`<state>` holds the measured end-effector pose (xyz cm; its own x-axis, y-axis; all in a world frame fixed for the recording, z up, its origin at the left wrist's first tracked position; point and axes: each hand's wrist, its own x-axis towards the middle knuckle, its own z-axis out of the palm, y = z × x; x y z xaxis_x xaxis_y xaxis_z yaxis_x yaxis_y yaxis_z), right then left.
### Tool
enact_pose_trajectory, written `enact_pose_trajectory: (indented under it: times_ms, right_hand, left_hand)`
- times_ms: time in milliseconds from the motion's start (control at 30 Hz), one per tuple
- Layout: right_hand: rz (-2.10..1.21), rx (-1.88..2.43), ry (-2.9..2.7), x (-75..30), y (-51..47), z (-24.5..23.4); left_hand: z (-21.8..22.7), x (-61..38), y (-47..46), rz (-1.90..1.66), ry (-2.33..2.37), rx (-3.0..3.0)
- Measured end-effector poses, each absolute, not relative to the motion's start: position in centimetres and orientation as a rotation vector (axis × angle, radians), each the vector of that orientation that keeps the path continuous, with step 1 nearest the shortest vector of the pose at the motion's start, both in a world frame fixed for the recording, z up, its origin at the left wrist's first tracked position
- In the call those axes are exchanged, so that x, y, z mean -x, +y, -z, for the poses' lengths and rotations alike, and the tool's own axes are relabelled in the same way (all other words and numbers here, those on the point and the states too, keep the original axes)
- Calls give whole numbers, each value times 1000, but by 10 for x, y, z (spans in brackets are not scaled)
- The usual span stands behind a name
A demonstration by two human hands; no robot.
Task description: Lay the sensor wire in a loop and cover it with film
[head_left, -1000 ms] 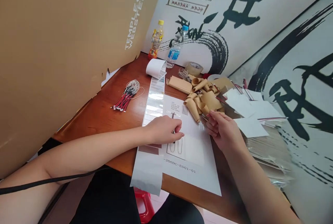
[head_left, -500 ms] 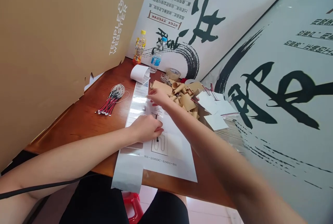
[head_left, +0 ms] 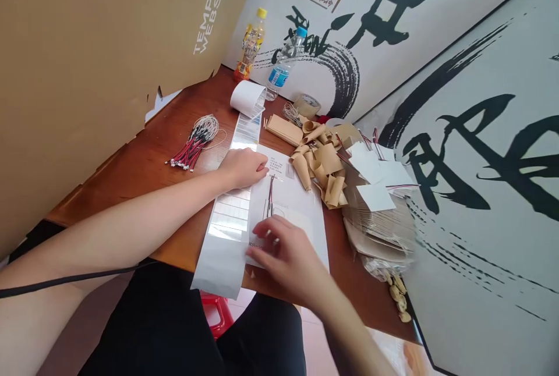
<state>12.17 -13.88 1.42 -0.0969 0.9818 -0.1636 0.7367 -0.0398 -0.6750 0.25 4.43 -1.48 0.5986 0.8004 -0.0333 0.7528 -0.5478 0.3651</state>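
A white printed sheet (head_left: 301,207) lies on the table, with a clear strip of film (head_left: 229,222) along its left side. On the sheet rests a short dark red and black cable (head_left: 271,192). My left hand (head_left: 243,167) is closed in a fist over the strip and the sheet's left edge, close to the cable's upper end. What its fingers hold, if anything, is hidden. My right hand (head_left: 290,251) hovers over the lower part of the sheet, just below the cable. Its thumb and fingers are apart and curved, slightly blurred, with nothing visible between them.
A bundle of red and black cables (head_left: 192,146) lies at the left. Behind stand a white label roll (head_left: 248,98), two bottles (head_left: 279,67) and a tape roll (head_left: 308,105). Brown paper pieces (head_left: 327,158) and white cards (head_left: 375,175) are piled at the right.
My right hand has come down from the sheet's top to its lower part, and its fingers have spread. My left hand has moved up the strip. The camera view has shifted too.
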Motion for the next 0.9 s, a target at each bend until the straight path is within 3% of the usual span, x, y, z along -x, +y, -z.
enact_pose_trajectory:
  times_ms: [333, 533, 900]
  right_hand:
    - [-48, 1702, -2277, -99, -146, 11]
    - [48, 1526, -2329, -107, -140, 28]
    - [271, 1355, -2728, -108, -135, 13]
  left_hand:
    - [16, -4, 51, -335, 1262, -2516]
    - [17, -3, 50, -402, 1253, -2512]
    - [19, -3, 50, -411, 1255, -2507]
